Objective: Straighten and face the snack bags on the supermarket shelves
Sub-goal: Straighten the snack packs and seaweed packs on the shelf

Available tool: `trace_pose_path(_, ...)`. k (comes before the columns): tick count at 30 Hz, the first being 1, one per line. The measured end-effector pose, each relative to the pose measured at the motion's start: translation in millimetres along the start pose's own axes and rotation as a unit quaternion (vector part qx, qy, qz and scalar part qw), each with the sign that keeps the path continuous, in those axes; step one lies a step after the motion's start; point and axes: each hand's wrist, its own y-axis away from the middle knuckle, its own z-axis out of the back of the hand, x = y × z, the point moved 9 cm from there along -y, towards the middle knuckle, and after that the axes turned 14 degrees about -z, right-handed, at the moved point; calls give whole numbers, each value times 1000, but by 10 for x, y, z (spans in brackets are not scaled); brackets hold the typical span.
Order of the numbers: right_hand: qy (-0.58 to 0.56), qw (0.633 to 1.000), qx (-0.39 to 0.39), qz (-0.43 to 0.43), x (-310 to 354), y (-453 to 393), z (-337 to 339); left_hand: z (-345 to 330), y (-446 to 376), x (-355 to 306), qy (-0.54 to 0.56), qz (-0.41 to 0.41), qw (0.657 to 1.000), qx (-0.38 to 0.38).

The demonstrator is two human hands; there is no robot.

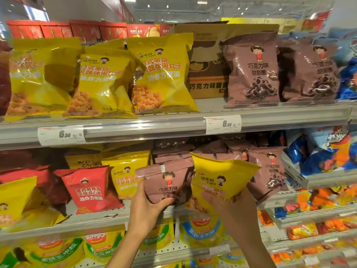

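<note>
Snack bags fill the shelves in front of you. Your left hand [146, 207] grips a brown bag [166, 184] from below, thumb curled on its front, at the middle shelf [96, 225]. Your right hand [229, 206] holds a yellow bag [222, 178] just right of it, fingers wrapped around its lower part.

A: What can't be made out?
B: The left hand [148, 206] covers the lower print on the brown bag [167, 182]; the right hand [228, 202] hides the yellow bag [222, 176]'s bottom. Both forearms are cut off by the near edge.
A: Anything blurred?
B: The far-right blue bags [328, 151] and the small text on the price tag [223, 124].
</note>
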Motion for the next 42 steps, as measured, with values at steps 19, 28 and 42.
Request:
trace_pose_path(19,-23,999,24,-20,65,62,287,-753,-9,5,-192,5,969,155)
trace_pose_path(28,-33,999,33,3,114,387,-455,288,539,49,-184,-187,958,117)
trace_pose_path(42,89,992,89,-19,-147,141,-2062,1318,708,698,-348,-161,912,144)
